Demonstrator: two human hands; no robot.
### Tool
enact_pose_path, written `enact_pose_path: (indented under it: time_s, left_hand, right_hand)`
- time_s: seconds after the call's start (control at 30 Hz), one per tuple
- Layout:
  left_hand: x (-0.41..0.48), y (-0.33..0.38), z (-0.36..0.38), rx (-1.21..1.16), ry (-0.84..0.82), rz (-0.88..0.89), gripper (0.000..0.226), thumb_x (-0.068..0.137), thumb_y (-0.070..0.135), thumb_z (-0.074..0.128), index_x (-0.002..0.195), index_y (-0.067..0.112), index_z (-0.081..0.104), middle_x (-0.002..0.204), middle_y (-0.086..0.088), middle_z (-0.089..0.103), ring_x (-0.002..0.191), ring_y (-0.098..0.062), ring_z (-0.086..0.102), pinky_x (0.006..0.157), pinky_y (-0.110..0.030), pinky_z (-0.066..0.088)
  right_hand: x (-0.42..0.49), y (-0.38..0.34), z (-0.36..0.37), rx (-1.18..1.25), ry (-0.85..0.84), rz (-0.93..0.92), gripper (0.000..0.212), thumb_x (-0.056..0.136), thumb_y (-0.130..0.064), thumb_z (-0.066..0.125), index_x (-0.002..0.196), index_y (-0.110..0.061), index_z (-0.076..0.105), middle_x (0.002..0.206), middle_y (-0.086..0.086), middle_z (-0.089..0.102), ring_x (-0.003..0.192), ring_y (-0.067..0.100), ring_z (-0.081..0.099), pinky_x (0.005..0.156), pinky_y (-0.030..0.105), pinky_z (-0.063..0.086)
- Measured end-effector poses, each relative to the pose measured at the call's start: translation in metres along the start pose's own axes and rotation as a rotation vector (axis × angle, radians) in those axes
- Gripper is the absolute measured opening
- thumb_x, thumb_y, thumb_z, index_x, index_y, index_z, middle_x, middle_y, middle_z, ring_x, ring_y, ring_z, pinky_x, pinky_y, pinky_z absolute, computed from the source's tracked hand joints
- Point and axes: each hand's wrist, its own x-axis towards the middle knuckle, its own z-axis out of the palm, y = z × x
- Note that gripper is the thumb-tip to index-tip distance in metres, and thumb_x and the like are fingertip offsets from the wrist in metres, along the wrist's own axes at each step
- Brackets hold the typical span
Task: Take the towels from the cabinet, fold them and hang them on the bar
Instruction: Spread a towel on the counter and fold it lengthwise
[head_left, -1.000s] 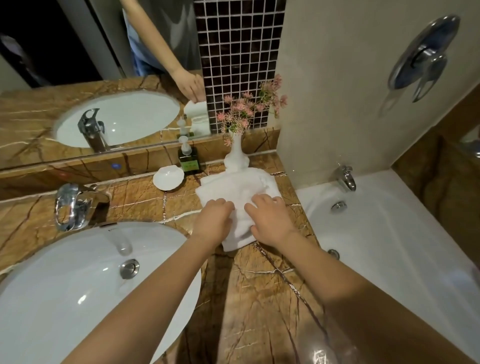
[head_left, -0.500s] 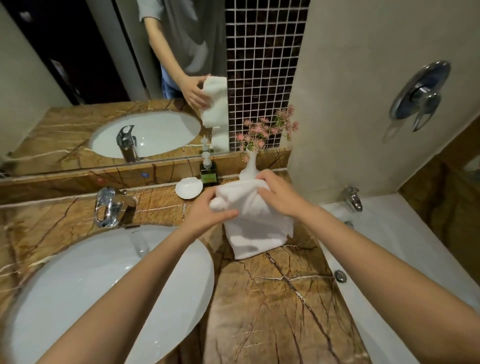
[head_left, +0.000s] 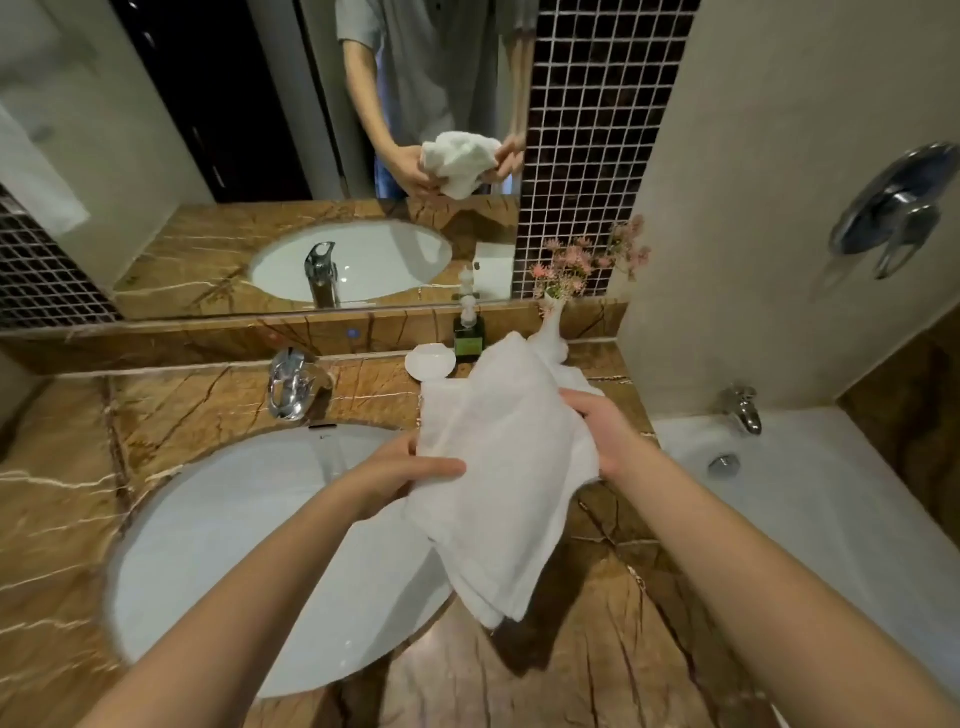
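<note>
My left hand (head_left: 400, 475) and right hand (head_left: 605, 436), arms reaching forward, each close a pinching grip on the white towel (head_left: 504, 483), raised above the table (head_left: 571, 649) beside the sink (head_left: 234, 561).

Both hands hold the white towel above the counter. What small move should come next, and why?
Probably lift the towel clear and square its edges: the left hand and right hand grip it bunched, and its lower end droops loosely over the counter.

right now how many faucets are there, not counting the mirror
2: the sink faucet on the counter behind the basin, and the tub faucet at the head of the bathtub on the right. None seems hidden.
</note>
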Motion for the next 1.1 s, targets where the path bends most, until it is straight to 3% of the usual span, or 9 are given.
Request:
enact_pose_path:
  time_s: [0.2,0.33,0.4,0.53,0.67,0.77,0.87,1.0,1.1]
  left_hand:
    - [-0.054,-0.035,-0.033,0.013,0.122,-0.053,0.058,0.054,0.027,0.08,0.107,0.01,0.065,0.108,-0.014,0.07,0.097,-0.032,0.067,0.086,-0.045,0.053]
    - [-0.087,-0.059,-0.055,0.07,0.253,-0.084,0.037,0.062,0.024,0.074,0.096,0.012,0.067,0.102,-0.015,0.07,0.091,-0.033,0.067,0.084,-0.047,0.052]
    - [-0.101,-0.074,-0.067,0.132,0.278,-0.083,0.035,0.069,0.023,0.077,0.1,0.01,0.067,0.099,-0.013,0.069,0.085,-0.029,0.067,0.073,-0.039,0.052]
    - [-0.13,-0.109,-0.087,0.205,0.308,-0.179,0.026,0.078,0.014,0.075,0.102,0.009,0.065,0.093,-0.008,0.067,0.078,-0.023,0.067,0.054,-0.026,0.051]
    - [-0.148,-0.148,-0.096,0.272,0.331,-0.247,0.033,0.07,0.015,0.08,0.099,0.007,0.065,0.096,-0.009,0.066,0.081,-0.021,0.065,0.064,-0.027,0.052]
    - [-0.151,-0.172,-0.099,0.344,0.422,-0.199,0.033,0.072,0.02,0.079,0.1,0.01,0.064,0.102,-0.007,0.064,0.092,-0.022,0.062,0.067,-0.027,0.047]
    - [-0.155,-0.186,-0.095,0.46,0.489,-0.171,0.045,0.075,0.026,0.077,0.112,0.01,0.058,0.11,-0.005,0.059,0.105,-0.024,0.056,0.075,-0.027,0.041]
    - [-0.163,-0.199,-0.083,0.541,0.524,-0.197,0.056,0.076,0.032,0.075,0.121,0.009,0.05,0.119,-0.007,0.055,0.109,-0.025,0.054,0.075,-0.028,0.039]
    - [-0.17,-0.204,-0.078,0.45,0.696,-0.243,0.073,0.071,0.035,0.077,0.127,0.005,0.04,0.123,-0.012,0.049,0.11,-0.03,0.054,0.073,-0.03,0.042]
  right_hand:
    - [-0.036,0.093,0.032,0.169,0.191,0.112,0.027,0.095,-0.002,0.041,0.072,-0.007,0.055,0.053,0.009,0.056,0.05,0.023,0.055,0.06,0.033,0.041]
    - [-0.047,0.144,0.061,0.157,0.204,0.152,0.041,0.097,-0.002,0.034,0.06,-0.006,0.051,0.043,0.008,0.053,0.045,0.023,0.053,0.055,0.034,0.036]
    - [-0.049,0.17,0.074,0.081,0.213,0.15,0.035,0.097,-0.001,0.036,0.066,-0.004,0.052,0.053,0.011,0.057,0.055,0.027,0.054,0.056,0.033,0.038]
    - [-0.046,0.227,0.089,-0.205,0.274,0.147,0.018,0.091,0.002,0.046,0.097,0.007,0.062,0.088,0.02,0.064,0.081,0.032,0.062,0.068,0.034,0.05]
    - [-0.047,0.282,0.098,-0.401,0.366,0.131,0.021,0.09,-0.003,0.041,0.088,0.0,0.061,0.089,0.017,0.062,0.08,0.027,0.059,0.066,0.031,0.046]
    - [-0.047,0.312,0.103,-0.518,0.451,0.058,0.021,0.088,-0.019,0.037,0.094,-0.013,0.056,0.104,0.012,0.063,0.089,0.022,0.056,0.08,0.034,0.045]
    - [-0.068,0.312,0.112,-0.78,0.547,-0.01,0.021,0.099,-0.021,0.032,0.094,-0.015,0.051,0.099,0.006,0.058,0.093,0.023,0.056,0.089,0.037,0.048]
    - [-0.074,0.311,0.108,-1.011,0.539,-0.103,0.021,0.098,-0.026,0.036,0.097,-0.015,0.054,0.099,0.003,0.06,0.087,0.021,0.059,0.08,0.039,0.051]
    - [-0.078,0.31,0.11,-1.111,0.547,-0.181,0.02,0.098,-0.024,0.038,0.105,-0.016,0.055,0.11,0.004,0.058,0.092,0.02,0.057,0.083,0.04,0.051]
